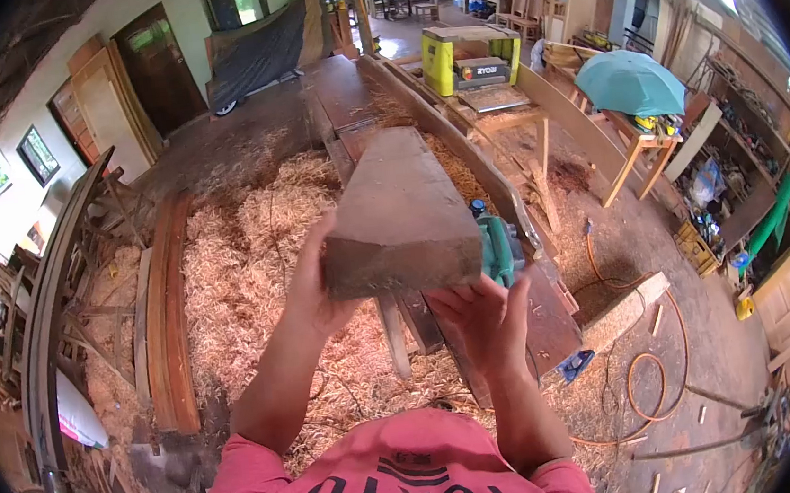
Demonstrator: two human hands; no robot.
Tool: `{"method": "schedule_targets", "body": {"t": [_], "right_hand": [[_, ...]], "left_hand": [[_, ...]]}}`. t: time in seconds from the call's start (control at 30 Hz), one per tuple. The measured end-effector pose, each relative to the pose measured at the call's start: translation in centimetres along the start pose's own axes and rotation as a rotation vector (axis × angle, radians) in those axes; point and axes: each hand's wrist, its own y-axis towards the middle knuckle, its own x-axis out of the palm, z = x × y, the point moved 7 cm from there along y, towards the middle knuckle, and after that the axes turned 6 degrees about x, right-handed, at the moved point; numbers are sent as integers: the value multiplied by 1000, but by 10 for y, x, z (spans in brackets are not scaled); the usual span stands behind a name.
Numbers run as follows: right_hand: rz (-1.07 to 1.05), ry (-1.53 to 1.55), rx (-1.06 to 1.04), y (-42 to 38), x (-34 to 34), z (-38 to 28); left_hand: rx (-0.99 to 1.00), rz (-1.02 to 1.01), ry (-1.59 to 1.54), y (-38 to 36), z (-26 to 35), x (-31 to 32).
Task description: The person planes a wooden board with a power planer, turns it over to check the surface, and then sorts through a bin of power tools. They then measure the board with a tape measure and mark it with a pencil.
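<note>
A thick wooden plank (399, 194) points away from me above the workbench, its near end grain toward me. My left hand (312, 278) grips the plank's left side close to the near end, its fingers partly hidden by the wood. Under the right part of that end, my right hand (486, 319) supports it from below with the thumb apart; the fingertips are partly hidden. Just right of the plank, a green power tool (500, 251) sits on the workbench (540, 318).
Wood shavings (253, 251) cover the floor at left, beside long reddish boards (173, 315). A yellow-green Ryobi planer (472, 60) stands ahead. On the right are a teal umbrella (631, 83) and an orange hose (637, 385). A blue clamp (575, 365) is near the bench.
</note>
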Motion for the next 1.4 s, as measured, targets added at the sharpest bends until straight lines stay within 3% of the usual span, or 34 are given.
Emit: {"method": "schedule_targets", "body": {"t": [0.07, 0.17, 0.23, 0.3, 0.37, 0.43, 0.47, 0.57, 0.67, 0.73, 0.77, 0.8, 0.87, 0.97, 1.1, 1.27, 1.4], "right_hand": [[217, -325, -141, -15, 23, -8], [253, -746, -180, -21, 21, -31], [315, -783, -136, -19, 25, -35], [315, -819, -142, -18, 25, -28], [270, -1206, -300, -15, 26, -21], [217, -1547, -530, -19, 50, -6], [312, -1611, -420, -19, 50, 8], [270, -1706, -327, -8, 43, 16], [-67, -1983, -492, 2, 79, -6], [-365, -2135, -519, 6, 109, -12], [-421, -2167, -534, 10, 117, -12], [-481, -2198, -548, 13, 124, -9], [-534, -2253, -634, 16, 135, -7], [-154, -2238, -835, 12, 144, -24], [224, -1658, -1020, 15, 108, -38], [293, -1500, -886, 28, 100, -42], [230, -1398, -865, 37, 91, -46]], "left_hand": [[-69, 8, -20, -5, -17, -13], [-234, -94, 119, -23, -47, -39], [-326, -168, 31, -28, -92, -50], [-346, -207, -225, -35, -123, -24], [-368, -226, -495, -33, -155, -19], [-297, -446, -724, -39, -171, -6], [-255, -562, -836, -41, -170, -2], [-124, -319, -492, -37, -147, -4], [-14, -67, -132, -33, -95, -9], [-20, -221, -271, -23, -60, 2], [-20, -297, -338, -22, -49, 6], [81, -237, -248, -22, -51, 1], [106, -213, -283, -15, -42, -3], [94, -166, -344, -8, -18, 1], [185, -141, -374, 6, 2, 11], [221, -141, -510, 19, -1, 12], [248, -143, -514, 23, 5, 20]]}}
